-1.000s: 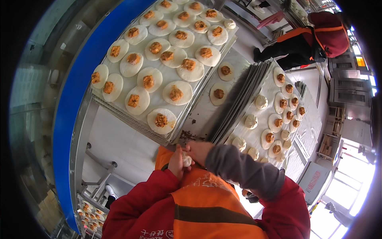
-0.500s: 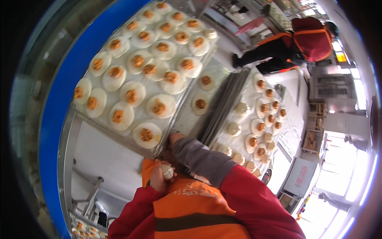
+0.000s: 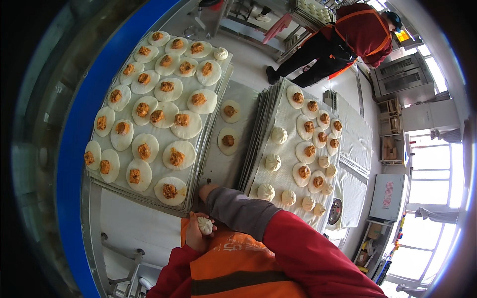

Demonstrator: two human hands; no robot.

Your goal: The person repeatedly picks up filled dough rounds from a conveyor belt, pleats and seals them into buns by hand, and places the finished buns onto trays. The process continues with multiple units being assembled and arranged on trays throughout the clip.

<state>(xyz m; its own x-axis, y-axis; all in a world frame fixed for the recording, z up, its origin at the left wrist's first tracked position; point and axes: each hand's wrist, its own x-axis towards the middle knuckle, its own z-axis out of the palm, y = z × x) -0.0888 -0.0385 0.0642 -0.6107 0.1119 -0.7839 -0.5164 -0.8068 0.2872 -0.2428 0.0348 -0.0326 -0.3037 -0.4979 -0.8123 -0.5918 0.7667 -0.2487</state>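
Observation:
My left hand (image 3: 197, 233) is closed around a pleated white bun (image 3: 205, 226), held in front of my orange apron. My right hand (image 3: 206, 190) is by the near right corner of the left tray, close above the left one; the grey cuff and the arm hide most of its fingers. The left tray (image 3: 160, 123) bears rows of flat dough rounds (image 3: 145, 147), each topped with orange-brown filling. One closed bun (image 3: 221, 53) sits at its far right corner.
To the right, a stack of trays (image 3: 258, 131) carries filled rounds and pleated buns (image 3: 273, 162). Two filled rounds (image 3: 228, 141) lie on a lower surface between. A blue rail (image 3: 74, 149) runs along the left. A co-worker (image 3: 343, 44) stands at the far right.
My view has shifted, so the trays appear lower and further left, and the co-worker higher. My left hand still holds the bun; my right hand stays near the tray corner.

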